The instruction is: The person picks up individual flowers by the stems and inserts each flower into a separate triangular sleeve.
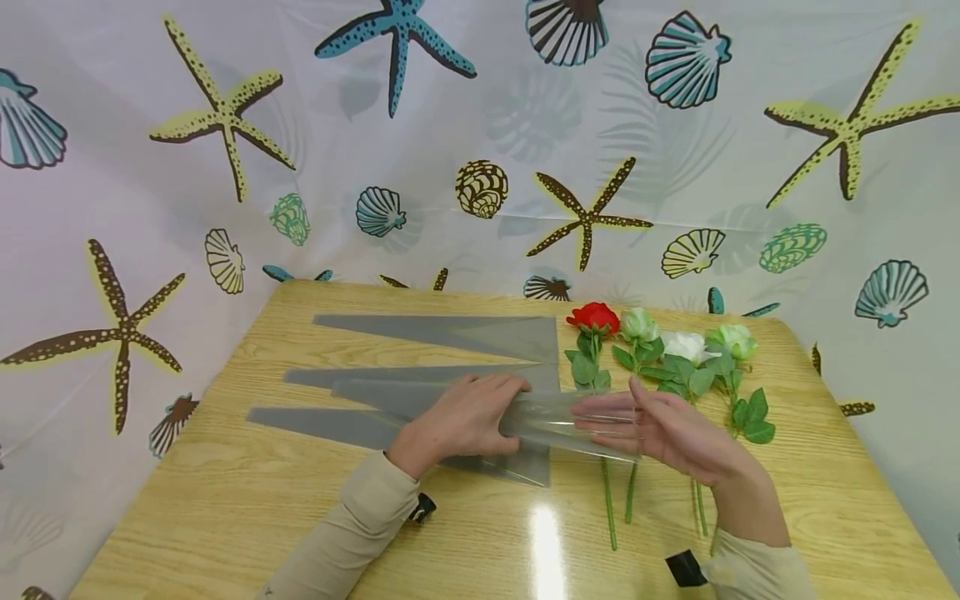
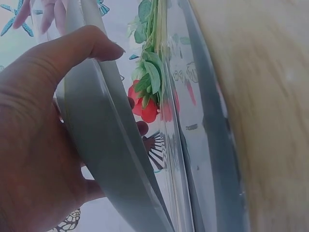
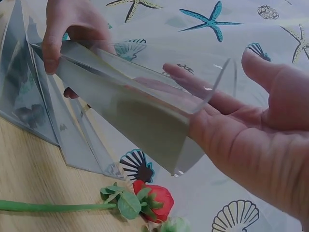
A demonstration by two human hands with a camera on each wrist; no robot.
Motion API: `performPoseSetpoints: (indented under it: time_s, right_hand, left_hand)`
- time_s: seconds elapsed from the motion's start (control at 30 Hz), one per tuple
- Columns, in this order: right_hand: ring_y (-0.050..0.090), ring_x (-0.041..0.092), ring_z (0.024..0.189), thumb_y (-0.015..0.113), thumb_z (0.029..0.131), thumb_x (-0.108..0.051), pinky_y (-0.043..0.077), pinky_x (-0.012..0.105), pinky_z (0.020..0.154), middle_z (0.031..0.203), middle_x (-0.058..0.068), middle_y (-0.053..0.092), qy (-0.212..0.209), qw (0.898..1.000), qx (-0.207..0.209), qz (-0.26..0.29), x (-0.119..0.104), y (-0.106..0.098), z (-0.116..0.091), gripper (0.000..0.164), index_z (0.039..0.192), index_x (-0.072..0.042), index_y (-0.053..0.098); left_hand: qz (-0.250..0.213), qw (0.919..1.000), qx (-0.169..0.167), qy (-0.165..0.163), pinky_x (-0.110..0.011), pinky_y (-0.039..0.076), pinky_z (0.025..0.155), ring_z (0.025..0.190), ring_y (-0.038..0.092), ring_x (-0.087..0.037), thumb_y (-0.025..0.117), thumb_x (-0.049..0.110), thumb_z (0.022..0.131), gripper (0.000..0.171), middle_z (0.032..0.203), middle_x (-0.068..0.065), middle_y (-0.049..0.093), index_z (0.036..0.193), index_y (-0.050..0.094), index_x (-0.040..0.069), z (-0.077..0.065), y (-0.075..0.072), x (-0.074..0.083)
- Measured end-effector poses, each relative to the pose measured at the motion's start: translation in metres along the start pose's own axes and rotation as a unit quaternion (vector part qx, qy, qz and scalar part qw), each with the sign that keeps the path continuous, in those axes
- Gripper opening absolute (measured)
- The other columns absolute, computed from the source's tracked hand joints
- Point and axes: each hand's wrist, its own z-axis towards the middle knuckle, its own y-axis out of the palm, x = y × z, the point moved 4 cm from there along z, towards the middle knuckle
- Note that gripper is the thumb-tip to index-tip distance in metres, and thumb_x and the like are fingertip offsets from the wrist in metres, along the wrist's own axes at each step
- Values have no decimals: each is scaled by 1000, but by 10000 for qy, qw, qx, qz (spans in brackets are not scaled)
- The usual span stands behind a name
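My left hand (image 1: 468, 421) grips a clear plastic flower sleeve (image 1: 551, 421) around its middle, thumb on the near side and fingers on the far side. The sleeve tapers to the left, and its wide mouth (image 3: 212, 92) bulges open to the right. Beside that mouth is my right hand (image 1: 686, 433), palm turned inward with long straight fingers. Those fingers (image 3: 193, 82) show through the clear film and overlap the mouth's edge. In the left wrist view, the thumb (image 2: 96, 43) lies along the bowed grey-looking film (image 2: 96, 130).
More flat tapered sleeves (image 1: 487, 333) lie on the wooden table (image 1: 300, 517), behind and beneath the held one. To the right, several artificial roses lie with stems toward me: a red rose (image 1: 592, 318), a white rose (image 1: 686, 346) and pale green ones (image 1: 735, 340). A patterned curtain (image 1: 480, 133) hangs behind.
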Motion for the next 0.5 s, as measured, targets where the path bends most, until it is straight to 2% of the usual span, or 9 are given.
performPoseSetpoints:
  time_s: [0.17, 0.3, 0.4, 0.5]
  right_hand:
    - [59, 22, 144, 6, 117, -31, 49, 32, 116, 156, 11, 59, 2, 10000, 64, -25, -6, -5, -8, 67, 155, 13, 40]
    - [61, 23, 141, 10, 118, -28, 50, 33, 114, 152, 13, 62, -119, 9995, 290, 17, -11, -10, -17, 64, 152, 15, 43]
    - [64, 25, 137, 15, 118, -24, 51, 35, 112, 147, 15, 66, -214, 9981, 574, 18, -14, -15, -23, 60, 147, 13, 51]
    - [70, 23, 130, 22, 118, -23, 55, 35, 108, 139, 12, 71, -135, 9933, 1108, -285, -15, -21, -27, 54, 143, 8, 58]
  left_hand:
    - [-26, 10000, 13, -70, -53, 46, 116, 141, 57, -19, 75, 45, 91, 72, 155, 0, 58, 154, 49, 20, -1, -1, -4]
    - [-114, 9999, 18, -118, -53, 44, 118, 144, 55, -19, 74, 42, 92, 71, 157, -1, 56, 154, 49, 19, -1, -2, -9]
    - [-160, 9997, 30, -173, -53, 43, 119, 145, 55, -21, 75, 42, 92, 71, 157, -1, 56, 154, 49, 19, 0, 0, -14]
    - [-174, 9995, 37, -249, -53, 43, 119, 143, 56, -22, 76, 42, 91, 73, 156, -2, 58, 155, 48, 18, 0, -1, -18]
